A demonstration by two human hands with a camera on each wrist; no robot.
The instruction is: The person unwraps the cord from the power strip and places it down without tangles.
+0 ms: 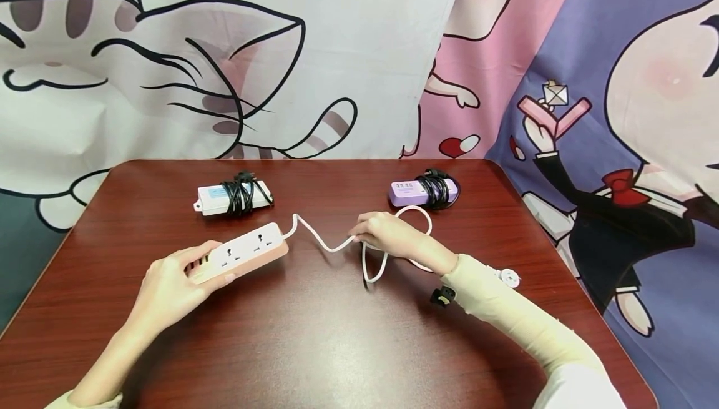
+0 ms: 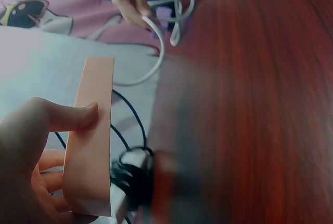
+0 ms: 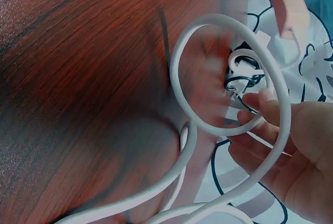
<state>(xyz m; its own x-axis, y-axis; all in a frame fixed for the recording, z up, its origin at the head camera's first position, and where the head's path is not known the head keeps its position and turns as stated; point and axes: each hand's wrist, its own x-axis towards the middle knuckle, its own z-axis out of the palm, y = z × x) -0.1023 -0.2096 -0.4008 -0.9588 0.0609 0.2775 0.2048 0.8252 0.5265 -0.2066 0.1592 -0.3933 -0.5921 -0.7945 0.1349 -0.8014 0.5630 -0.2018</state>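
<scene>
My left hand point(image 1: 175, 281) grips one end of a power strip point(image 1: 247, 250) with a white socket face and peach-coloured sides. In the left wrist view the thumb lies along its peach side point(image 2: 91, 151), with fingers behind. A white cord point(image 1: 331, 249) runs from the strip's far end to my right hand point(image 1: 387, 234), which pinches it between thumb and fingertips. Past that hand the cord hangs in loose loops, and one big loop point(image 3: 177, 73) shows in the right wrist view. The cord's white plug point(image 1: 509, 278) lies on the table beyond my right forearm.
A white power strip point(image 1: 213, 200) wound with black cord lies at the back left of the brown table point(image 1: 314, 334). At the back right is a purple strip point(image 1: 408, 193), its black cord likewise wrapped. A cartoon-printed cloth point(image 1: 359, 53) hangs behind the table.
</scene>
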